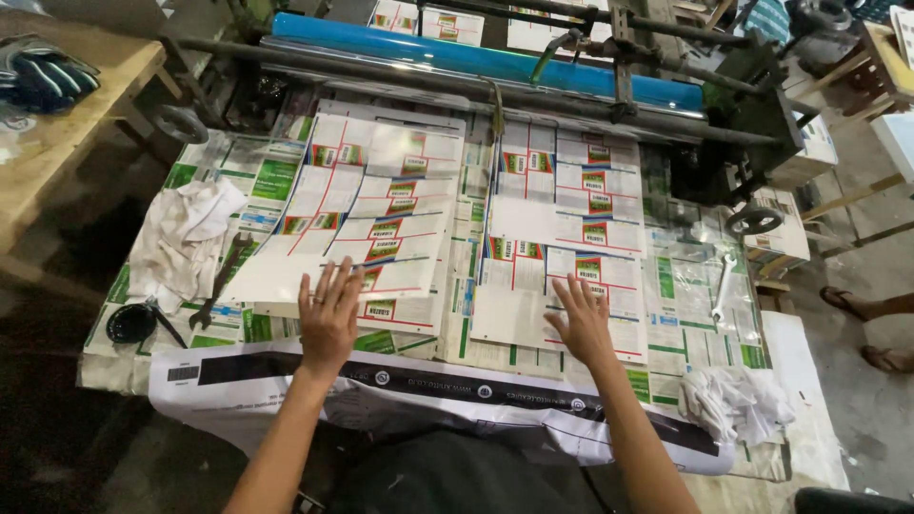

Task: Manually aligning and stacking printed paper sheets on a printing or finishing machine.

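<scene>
Workshop table [143, 352], printed sheets [381, 219], flat hands

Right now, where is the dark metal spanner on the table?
In the head view, the dark metal spanner lies on the table's left side, against the crumpled white rag, left of the left hand and above the round black lid.
</scene>
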